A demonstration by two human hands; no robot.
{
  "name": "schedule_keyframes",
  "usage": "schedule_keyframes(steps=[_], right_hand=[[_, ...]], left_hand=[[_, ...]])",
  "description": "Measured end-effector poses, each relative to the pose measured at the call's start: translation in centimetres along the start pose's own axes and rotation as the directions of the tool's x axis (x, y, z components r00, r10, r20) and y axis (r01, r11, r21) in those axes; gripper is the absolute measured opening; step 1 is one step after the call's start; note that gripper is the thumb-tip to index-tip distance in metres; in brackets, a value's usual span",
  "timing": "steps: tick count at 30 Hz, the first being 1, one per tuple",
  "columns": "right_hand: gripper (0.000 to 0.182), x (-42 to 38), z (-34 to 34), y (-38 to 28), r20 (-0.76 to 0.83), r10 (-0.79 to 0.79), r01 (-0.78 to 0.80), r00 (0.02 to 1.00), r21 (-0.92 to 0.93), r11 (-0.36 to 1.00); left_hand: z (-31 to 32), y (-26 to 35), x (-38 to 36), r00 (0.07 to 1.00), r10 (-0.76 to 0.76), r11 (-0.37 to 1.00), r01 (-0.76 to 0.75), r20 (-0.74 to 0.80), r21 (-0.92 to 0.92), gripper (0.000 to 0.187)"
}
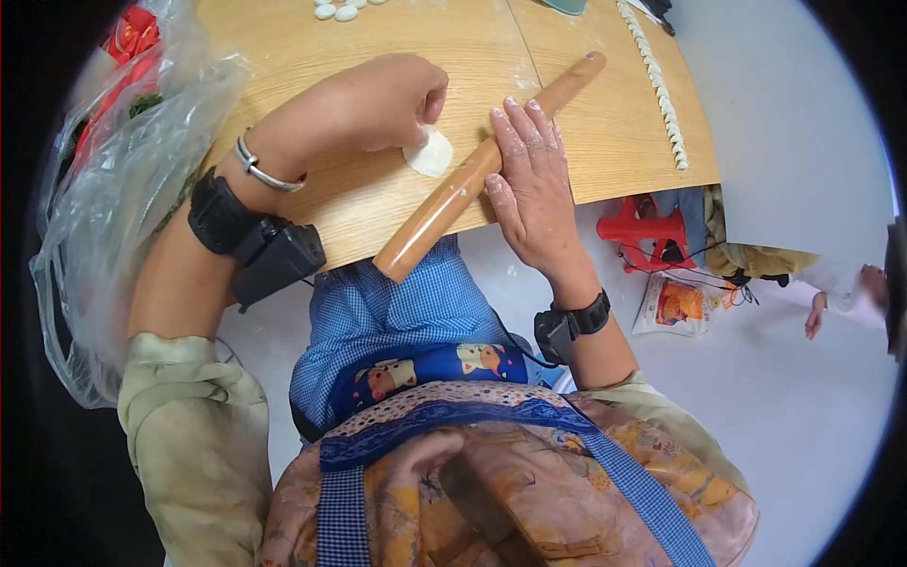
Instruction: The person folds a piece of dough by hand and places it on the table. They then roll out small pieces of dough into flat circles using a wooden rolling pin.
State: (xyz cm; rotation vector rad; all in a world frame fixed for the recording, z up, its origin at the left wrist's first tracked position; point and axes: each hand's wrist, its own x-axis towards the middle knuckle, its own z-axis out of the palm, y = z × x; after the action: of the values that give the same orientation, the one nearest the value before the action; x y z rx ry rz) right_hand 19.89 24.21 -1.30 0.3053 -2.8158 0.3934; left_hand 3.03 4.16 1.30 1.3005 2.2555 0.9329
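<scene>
My left hand (416,102) is closed, fingertips pinching the edge of a thin round dough wrapper (430,155) that lies on the wooden table (350,222). My right hand (531,180) rests flat across a wooden rolling pin (439,215), with its fingers stretched out and dusted with flour. The pin lies diagonally to the right of the wrapper, apart from it, and its near end sticks out past the table's front edge. Several small flattened dough pieces (346,12) sit at the far edge of the view.
A long row of overlapping pale dough pieces (654,76) runs along the table's right side. A clear plastic bag (99,246) spreads over the left side. Below the right edge are a red stool (635,227) and a printed bag (673,307). Another person's hand (814,316) shows at far right.
</scene>
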Motion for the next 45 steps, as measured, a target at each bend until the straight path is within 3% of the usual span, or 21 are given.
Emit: schedule_keyframes(steps=[8, 10, 13, 17, 23, 29, 31, 35, 37, 41, 43, 45], right_hand=[[0.050, 0.0, -0.8, 0.5, 0.006, -0.045, 0.044, 0.999, 0.065, 0.997], [0.045, 0.2, -1.0, 0.4, -0.021, -0.085, 0.088, 0.996, 0.276, 0.957], [0.042, 0.8, -1.2, -0.3, 0.000, -0.062, 0.059, 0.998, 0.313, 0.948], [0.038, 1.1, -1.2, -0.9, -0.007, -0.049, 0.049, 0.999, 0.298, 0.953], [0.031, 1.1, -0.9, -0.4, -0.029, -0.038, 0.044, 0.999, 0.297, 0.954], [0.042, 0.9, -0.7, -0.1, -0.035, -0.078, 0.085, 0.996, 0.285, 0.955], [0.046, 0.7, -0.9, -0.3, 0.004, -0.078, 0.075, 0.997, 0.197, 0.977], [0.047, 0.6, -0.7, -0.3, 0.012, -0.065, 0.062, 0.998, 0.195, 0.979], [0.048, 0.6, -0.5, -0.1, 0.008, -0.063, 0.060, 0.998, 0.197, 0.979], [0.048, 0.6, -0.5, -0.2, 0.010, -0.054, 0.050, 0.999, 0.211, 0.976], [0.047, 0.6, -0.6, -0.2, 0.013, -0.058, 0.055, 0.998, 0.175, 0.983], [0.047, 0.6, -0.6, -0.3, 0.015, -0.055, 0.052, 0.998, 0.164, 0.985]], left_hand=[[-0.3, -0.3, 0.1, 0.999, 0.012, 0.998, -0.009, 0.044, -0.059, 0.021], [-0.3, -0.6, 0.2, 0.998, 0.030, 0.997, -0.027, 0.048, -0.075, 0.020], [-0.2, -0.5, 0.1, 0.999, 0.013, 0.997, -0.009, 0.039, -0.079, 0.021], [-0.6, 0.0, 0.1, 0.997, -0.021, 0.998, 0.025, 0.070, -0.053, 0.022], [-0.1, -0.4, 0.1, 0.999, 0.045, 0.999, -0.046, -0.013, -0.008, 0.023], [-0.2, -0.3, 0.4, 1.000, 0.008, 1.000, -0.007, 0.017, -0.027, 0.018], [-0.3, -0.1, 0.3, 0.995, -0.053, 0.995, 0.059, 0.081, -0.076, 0.017], [0.1, -0.3, 0.2, 0.998, 0.016, 0.997, -0.011, 0.059, -0.078, 0.018], [0.4, 0.1, -0.2, 1.000, 0.025, 0.999, -0.024, -0.018, 0.042, 0.017], [-0.1, 0.5, -0.2, 0.998, -0.038, 0.999, 0.037, 0.043, 0.034, 0.016], [-0.3, 0.2, 0.1, 0.993, -0.052, 0.997, 0.057, 0.110, -0.047, 0.015], [-0.4, 0.2, 0.2, 0.996, -0.033, 0.996, 0.040, 0.085, -0.079, 0.014]])
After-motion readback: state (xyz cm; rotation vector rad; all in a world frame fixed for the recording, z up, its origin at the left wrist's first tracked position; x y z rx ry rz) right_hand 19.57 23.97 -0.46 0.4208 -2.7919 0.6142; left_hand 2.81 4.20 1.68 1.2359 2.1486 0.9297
